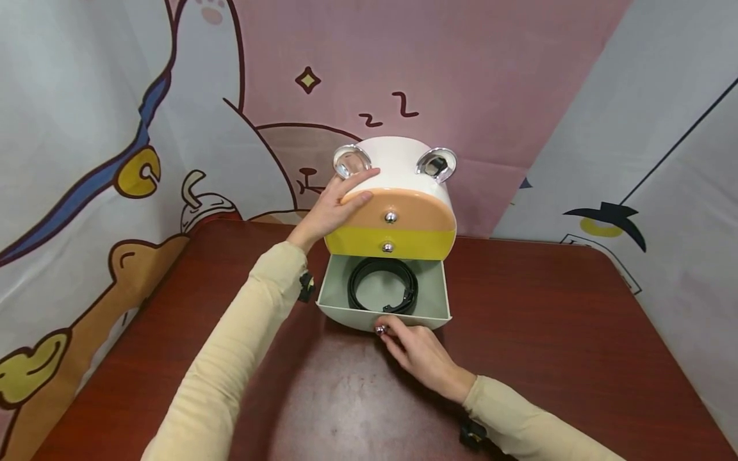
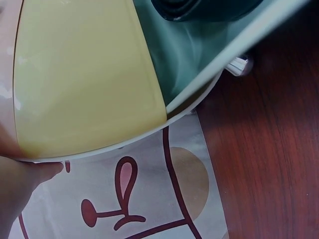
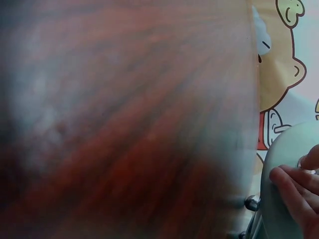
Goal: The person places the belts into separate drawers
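Observation:
A small drawer cabinet [image 1: 409, 157] with a white shell and silver ears stands on the table. Its bottom drawer [image 1: 340, 294], pale green, is pulled out toward me. Inside lies a coiled black belt [image 1: 412, 282], partly visible at the top of the left wrist view. My left hand [image 1: 331, 203] rests on the cabinet's upper left, fingers extended beside the left ear and over the orange front. At the drawer's front, my right hand [image 1: 423, 355] pinches the round silver knob [image 1: 380, 330] between thumb and fingers. In the right wrist view, its fingertips lie against the drawer front.
Above the open drawer, the orange drawer [image 1: 423, 211] and the yellow drawer [image 1: 423, 242] are closed, each with a silver knob. The dark red-brown table [image 1: 548, 333] extends to both sides. A cartoon-printed cloth [image 1: 461, 77] hangs behind the cabinet.

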{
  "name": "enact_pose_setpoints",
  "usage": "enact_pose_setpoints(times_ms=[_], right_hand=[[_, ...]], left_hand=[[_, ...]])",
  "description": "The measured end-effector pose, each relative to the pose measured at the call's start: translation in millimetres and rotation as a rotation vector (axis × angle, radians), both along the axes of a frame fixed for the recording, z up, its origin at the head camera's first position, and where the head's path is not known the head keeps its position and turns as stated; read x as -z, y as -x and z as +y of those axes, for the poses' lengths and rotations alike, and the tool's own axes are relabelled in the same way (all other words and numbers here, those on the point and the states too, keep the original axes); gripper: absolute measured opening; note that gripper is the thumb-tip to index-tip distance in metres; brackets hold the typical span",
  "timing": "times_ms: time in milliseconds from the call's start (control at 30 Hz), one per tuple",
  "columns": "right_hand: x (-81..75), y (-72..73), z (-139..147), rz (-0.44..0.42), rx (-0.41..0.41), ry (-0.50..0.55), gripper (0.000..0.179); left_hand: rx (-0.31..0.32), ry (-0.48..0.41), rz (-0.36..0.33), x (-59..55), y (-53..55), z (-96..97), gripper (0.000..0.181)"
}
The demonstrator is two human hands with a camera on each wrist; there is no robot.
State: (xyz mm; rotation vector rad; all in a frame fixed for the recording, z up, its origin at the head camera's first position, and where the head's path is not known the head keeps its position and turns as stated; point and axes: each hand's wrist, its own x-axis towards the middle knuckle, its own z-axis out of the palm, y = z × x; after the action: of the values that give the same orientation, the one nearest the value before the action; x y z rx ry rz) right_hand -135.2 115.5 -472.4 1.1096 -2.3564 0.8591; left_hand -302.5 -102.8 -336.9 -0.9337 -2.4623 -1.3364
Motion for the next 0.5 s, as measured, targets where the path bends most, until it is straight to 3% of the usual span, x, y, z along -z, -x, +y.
enact_pose_setpoints(times_ms=[267,500], right_hand=[[2.8,7.6,0,-0.025,-0.018,0.02,0.028],[4.4,27.3,4,-0.101,0.011,0.081,0.028]], left_hand=[[-0.001,0.001,0.002,-0.1,-0.5,-0.5,0.047],[-0.01,-0.002,-0.024,-0.7,-1.4,-1.1,0.047]])
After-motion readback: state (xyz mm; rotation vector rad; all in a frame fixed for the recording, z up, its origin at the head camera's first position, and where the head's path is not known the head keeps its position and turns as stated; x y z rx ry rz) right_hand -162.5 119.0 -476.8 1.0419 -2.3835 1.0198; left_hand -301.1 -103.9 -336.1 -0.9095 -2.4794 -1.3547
